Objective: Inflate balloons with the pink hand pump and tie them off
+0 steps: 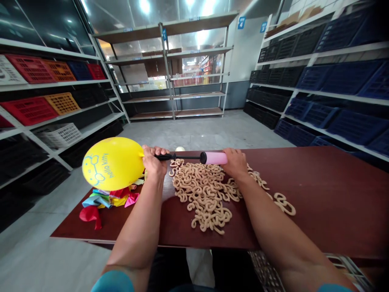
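A balloon pump is held level above the table, its pink barrel on the right and a thin black rod drawn out toward the left. My left hand is closed round the pump's black end, where the neck of a yellow balloon also meets my fingers. The balloon is inflated and carries a blue "hello kitty" print. Wrapped round the right end of the pink barrel is my right hand. Below both hands lies a pile of beige curled pieces. Flat coloured balloons lie under the yellow one.
The dark red table extends to the right. A few beige loops lie apart from the pile. Shelves with red crates stand left, and blue crates fill shelves on the right. A metal rack stands beyond the floor ahead.
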`<state>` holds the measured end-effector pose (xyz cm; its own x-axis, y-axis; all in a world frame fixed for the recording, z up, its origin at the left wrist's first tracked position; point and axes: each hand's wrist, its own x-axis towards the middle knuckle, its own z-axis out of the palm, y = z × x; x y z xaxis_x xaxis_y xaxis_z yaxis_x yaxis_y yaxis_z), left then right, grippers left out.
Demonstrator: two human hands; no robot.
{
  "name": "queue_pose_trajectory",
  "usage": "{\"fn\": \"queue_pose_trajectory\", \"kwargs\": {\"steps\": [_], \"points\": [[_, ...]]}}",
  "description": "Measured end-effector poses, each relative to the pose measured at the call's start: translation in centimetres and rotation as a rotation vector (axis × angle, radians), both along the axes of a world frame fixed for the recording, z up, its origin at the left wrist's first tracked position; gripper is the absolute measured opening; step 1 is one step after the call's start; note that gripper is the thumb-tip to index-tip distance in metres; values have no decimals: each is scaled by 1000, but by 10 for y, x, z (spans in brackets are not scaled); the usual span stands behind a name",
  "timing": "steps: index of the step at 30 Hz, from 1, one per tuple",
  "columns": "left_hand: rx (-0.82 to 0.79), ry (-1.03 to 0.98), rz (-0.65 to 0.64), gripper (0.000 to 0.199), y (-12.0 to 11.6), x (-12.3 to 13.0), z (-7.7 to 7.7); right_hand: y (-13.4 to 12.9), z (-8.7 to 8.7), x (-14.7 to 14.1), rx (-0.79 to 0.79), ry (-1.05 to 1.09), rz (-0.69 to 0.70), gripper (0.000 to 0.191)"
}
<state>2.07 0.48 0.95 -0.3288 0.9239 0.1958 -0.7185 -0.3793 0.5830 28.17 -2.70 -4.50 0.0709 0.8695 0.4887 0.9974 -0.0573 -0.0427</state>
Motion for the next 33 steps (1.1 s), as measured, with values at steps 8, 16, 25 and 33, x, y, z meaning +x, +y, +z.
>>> {"fn": "queue_pose_trajectory", "kwargs": {"steps": [8,16,25,33], "points": [[4,15,-115,50,-9,29,-3,-15,13,-41,45,-50,107,26],[18,50,-102,50,-10,27,-1,-12,11,-38,5,-45,170,31],[35,35,-1,48,-5,-3,11,3,-7,5,-58,37,22,26],[39,21,-71,50,-8,16,0,-1,-1,-17,-13,3,104,24]]}}
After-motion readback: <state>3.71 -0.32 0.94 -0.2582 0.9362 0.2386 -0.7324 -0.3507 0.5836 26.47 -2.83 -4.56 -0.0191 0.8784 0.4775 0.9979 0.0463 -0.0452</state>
